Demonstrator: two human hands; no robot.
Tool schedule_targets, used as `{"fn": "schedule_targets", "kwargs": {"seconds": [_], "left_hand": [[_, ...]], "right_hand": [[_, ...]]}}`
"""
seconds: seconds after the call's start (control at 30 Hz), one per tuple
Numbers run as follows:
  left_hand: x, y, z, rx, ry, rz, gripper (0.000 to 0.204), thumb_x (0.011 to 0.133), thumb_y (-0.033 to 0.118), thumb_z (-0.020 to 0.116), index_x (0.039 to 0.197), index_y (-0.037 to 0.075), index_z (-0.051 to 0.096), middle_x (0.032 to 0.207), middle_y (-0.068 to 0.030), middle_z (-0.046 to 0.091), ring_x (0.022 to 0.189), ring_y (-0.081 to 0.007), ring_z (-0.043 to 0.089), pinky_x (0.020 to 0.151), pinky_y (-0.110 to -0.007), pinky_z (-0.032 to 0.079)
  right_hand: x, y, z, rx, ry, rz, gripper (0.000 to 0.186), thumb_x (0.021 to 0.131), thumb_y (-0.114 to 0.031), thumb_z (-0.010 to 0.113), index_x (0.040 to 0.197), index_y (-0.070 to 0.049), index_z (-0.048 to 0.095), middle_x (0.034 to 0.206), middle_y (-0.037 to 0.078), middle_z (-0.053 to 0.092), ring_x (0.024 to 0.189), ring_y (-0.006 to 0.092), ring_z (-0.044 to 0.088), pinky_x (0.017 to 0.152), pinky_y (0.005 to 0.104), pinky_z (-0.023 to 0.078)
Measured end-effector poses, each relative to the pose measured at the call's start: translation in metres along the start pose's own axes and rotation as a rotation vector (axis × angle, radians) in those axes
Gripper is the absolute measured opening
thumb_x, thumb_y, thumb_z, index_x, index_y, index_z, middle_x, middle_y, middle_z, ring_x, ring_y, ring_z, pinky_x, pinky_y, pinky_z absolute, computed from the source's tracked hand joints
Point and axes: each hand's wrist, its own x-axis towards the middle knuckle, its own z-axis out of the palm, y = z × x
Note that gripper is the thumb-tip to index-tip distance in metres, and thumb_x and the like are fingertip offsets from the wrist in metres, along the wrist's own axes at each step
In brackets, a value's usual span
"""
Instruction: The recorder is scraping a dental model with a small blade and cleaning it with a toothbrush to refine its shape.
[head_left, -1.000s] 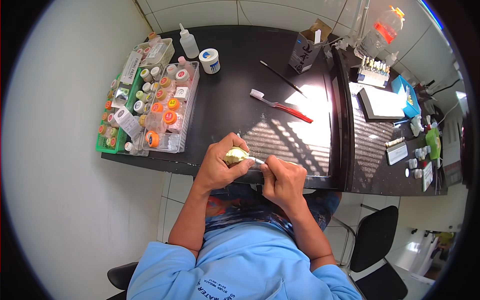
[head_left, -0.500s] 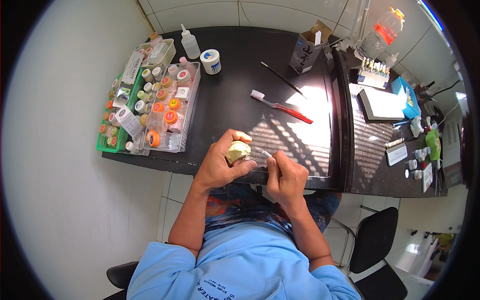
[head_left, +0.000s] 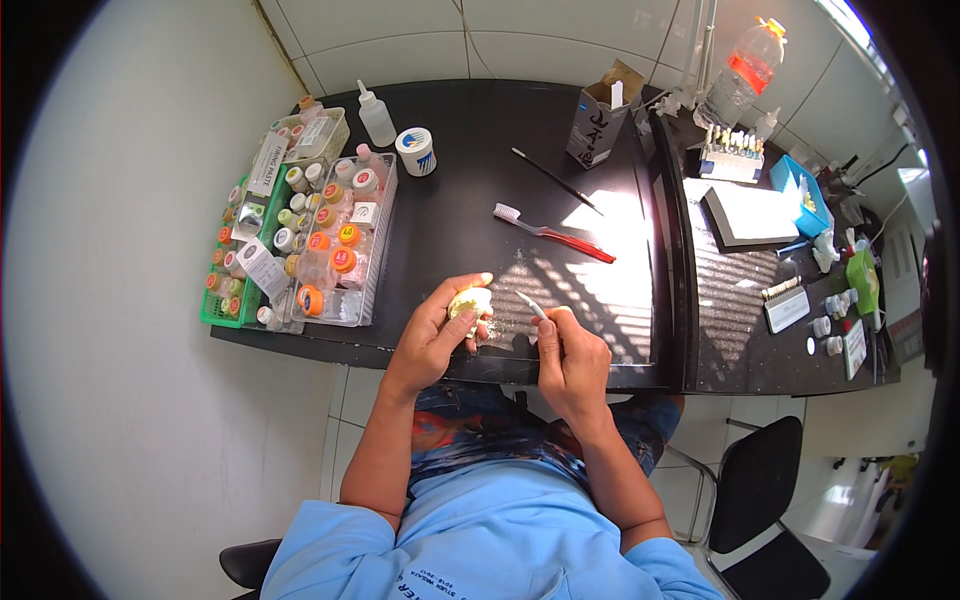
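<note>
Below the bristle end of the red toothbrush (head_left: 553,232), toward the near edge of the black table (head_left: 450,150): left hand (head_left: 435,335) curled closed around a small pale-yellow lump (head_left: 468,300), pinched between thumb and fingertips, raised just off the tabletop. Below the toothbrush's handle, right hand (head_left: 570,360) closed in a pen-style grip on a slim white tool (head_left: 531,305).

Seems to be a pause in working the lump's surface with the tool tip: tip held just beside the lump, a small gap between, not touching. White dust (head_left: 520,270) scattered just below the toothbrush.

Long axis of the tool on a diagonal, from the right hand's fingers up and leftward; working end aimed at the lump and, beyond it, at the clear tray of small bottles (head_left: 340,250) well left of the toothbrush. No clear long axis to the lump itself; too small to tell which face is turned to the tool.

To bring the tip back on calls for a short, controlled move leftward along that diagonal, with a firm pinch on the lump and a light touch, since so small a piece could slip or chip.
</note>
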Motion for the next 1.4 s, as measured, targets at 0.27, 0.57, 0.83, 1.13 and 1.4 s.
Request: {"fn": "schedule_targets", "kwargs": {"seconds": [0.27,0.57,0.83,1.13,1.4], "left_hand": [[0.000,-0.001,0.001,0.013,0.017,0.002,0.045,0.109,0.013,0.063,0.151,-0.002,0.056,0.113,-0.0062,0.069,0.095,-0.0091,0.067,0.080,-0.024,0.055],[0.000,-0.003,0.002,0.049,0.034,-0.003,0.043,0.109,0.010,0.066,0.149,-0.001,0.058,0.110,-0.0054,0.070,0.094,-0.0093,0.069,0.079,-0.024,0.056],[0.001,-0.004,0.009,0.135,0.082,0.009,0.038,0.111,0.017,0.070,0.141,-0.004,0.061,0.110,-0.0085,0.073,0.089,-0.0115,0.073,0.074,-0.024,0.058],[0.003,0.003,0.010,0.149,0.096,-0.027,0.044,0.109,0.012,0.072,0.148,-0.005,0.059,0.109,-0.0101,0.075,0.091,-0.0130,0.076,0.076,-0.025,0.062],[0.002,-0.002,0.009,0.169,0.114,-0.046,0.041,0.108,0.007,0.070,0.146,-0.006,0.063,0.112,-0.0113,0.075,0.092,-0.0135,0.076,0.077,-0.026,0.064]], "right_hand": [[-0.001,-0.002,0.002,-0.047,0.035,-0.039,0.014,0.110,-0.020,0.066,0.105,-0.008,0.070,0.070,0.012,0.068,0.058,0.0322,0.068,0.055,0.0443,0.046],[-0.002,-0.002,0.002,-0.025,0.026,-0.029,0.011,0.109,-0.018,0.066,0.107,-0.007,0.068,0.069,0.012,0.067,0.058,0.0321,0.068,0.055,0.0438,0.046],[0.001,-0.001,0.001,0.099,0.005,-0.035,0.008,0.105,-0.011,0.070,0.108,-0.004,0.066,0.079,0.015,0.069,0.061,0.0299,0.067,0.056,0.0417,0.046],[0.000,-0.005,0.012,0.149,0.025,-0.141,0.026,0.097,0.004,0.073,0.123,-0.001,0.072,0.086,0.015,0.070,0.061,0.0252,0.065,0.058,0.0358,0.050],[-0.001,-0.002,0.012,0.094,0.022,-0.228,0.034,0.094,0.007,0.075,0.127,0.000,0.074,0.077,0.012,0.067,0.056,0.0245,0.063,0.055,0.0358,0.048]]}}
